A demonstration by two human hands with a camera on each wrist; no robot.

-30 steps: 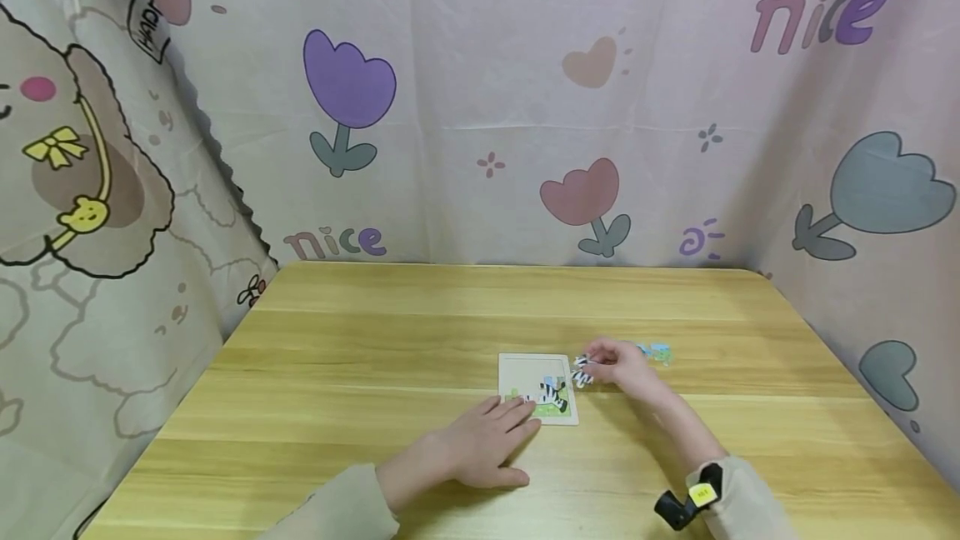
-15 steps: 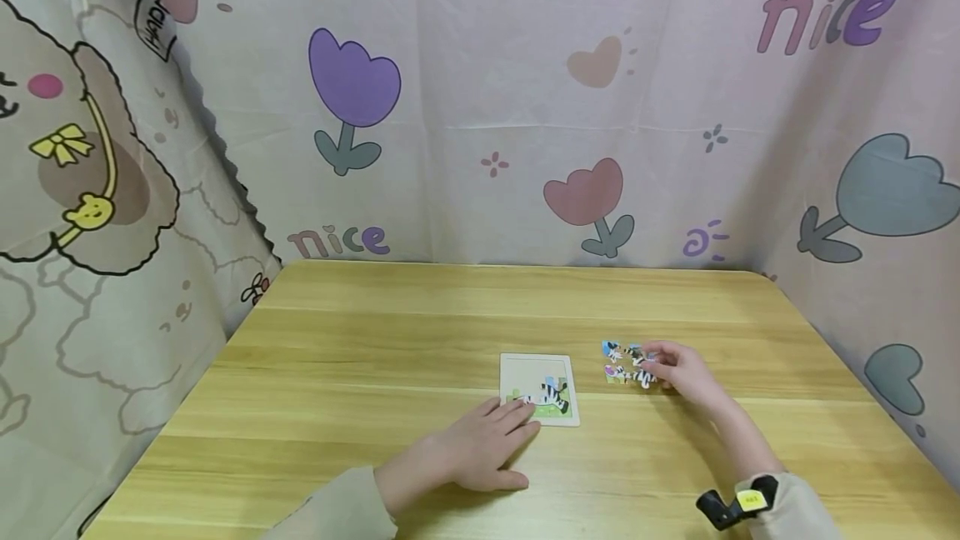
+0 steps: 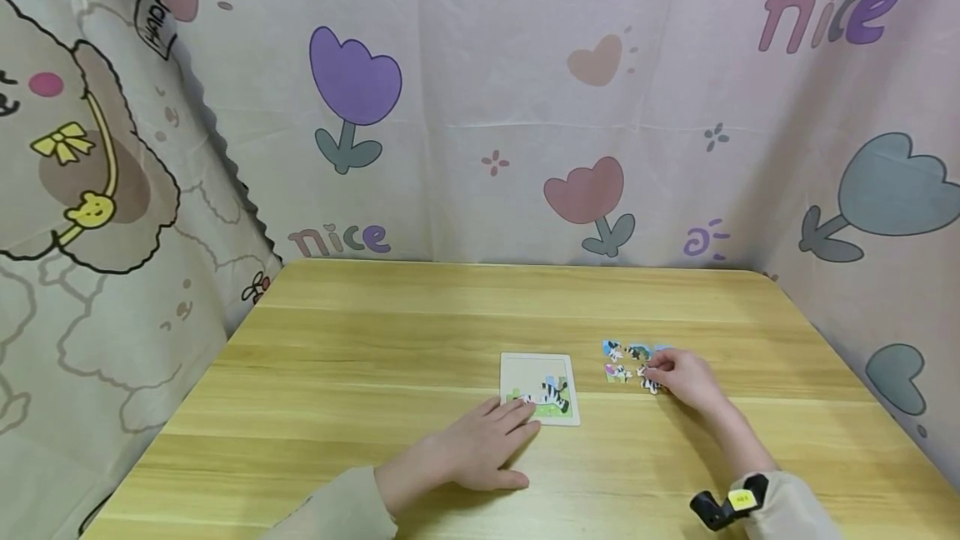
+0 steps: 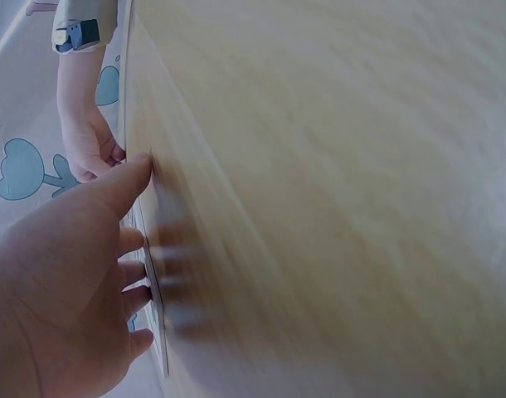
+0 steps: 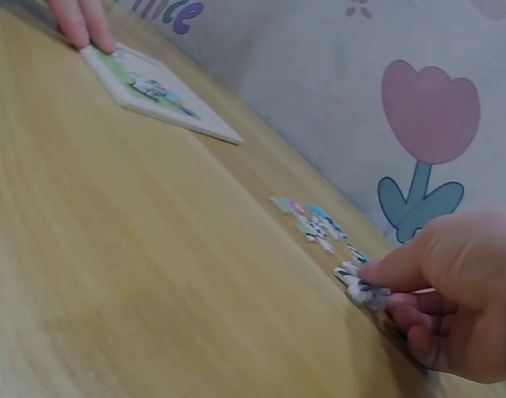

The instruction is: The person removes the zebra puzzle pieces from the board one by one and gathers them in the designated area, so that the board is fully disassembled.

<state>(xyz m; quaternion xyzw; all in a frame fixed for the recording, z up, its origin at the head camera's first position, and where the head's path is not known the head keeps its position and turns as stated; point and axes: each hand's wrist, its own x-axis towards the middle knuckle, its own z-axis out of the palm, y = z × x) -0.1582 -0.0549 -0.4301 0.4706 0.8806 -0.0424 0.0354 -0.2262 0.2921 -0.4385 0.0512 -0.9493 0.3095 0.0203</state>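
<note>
A square puzzle board with a pale rim lies on the table, its lower part filled with zebra and grass pieces. My left hand rests on the board's near left corner, fingers stretched out, hiding that corner. To the right of the board, my right hand pinches a black-and-white striped puzzle piece between thumb and fingers, close over the table. Beside it lie several loose puzzle pieces: one with pink, one with blue and a darker one. A bluish piece is partly behind the right hand.
The wooden table reaches back to a patterned curtain, which also hangs at both sides. A black camera with a yellow label is strapped to the right wrist.
My right hand has gone from the board's right edge to the loose pieces, with the striped piece, which then shifts slightly right of its neighbours. The left hand has stayed on the board.
</note>
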